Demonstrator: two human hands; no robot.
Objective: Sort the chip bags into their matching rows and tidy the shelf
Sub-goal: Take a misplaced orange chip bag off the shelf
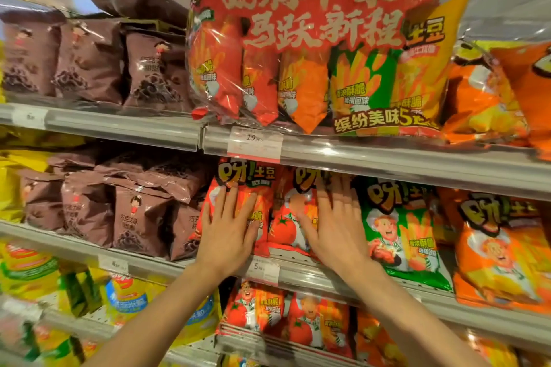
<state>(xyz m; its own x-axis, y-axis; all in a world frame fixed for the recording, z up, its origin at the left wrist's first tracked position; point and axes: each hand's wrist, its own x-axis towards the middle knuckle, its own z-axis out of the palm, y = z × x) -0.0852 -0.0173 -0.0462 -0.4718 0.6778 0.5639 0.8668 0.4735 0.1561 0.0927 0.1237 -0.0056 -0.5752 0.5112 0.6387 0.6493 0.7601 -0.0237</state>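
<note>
Both forearms are being stretched up from six o'clock toward the middle shelf (387,164). The left hand (228,232) is being pressed flat, fingers spread and gripping nothing, on one red tomato chip bag (235,188); the right hand (334,223) is being laid equally open on its neighbour (286,226), just at three o'clock of it. A green bag (399,229) is standing further toward three o'clock. Trouble is being risked here: slick, puffy bags are likely being pushed unevenly, so one may be tipped forward over the shelf lip or crushed.

Two hands (229,226), two red bags (238,188), one green bag (402,235), one multipack (328,39).
</note>
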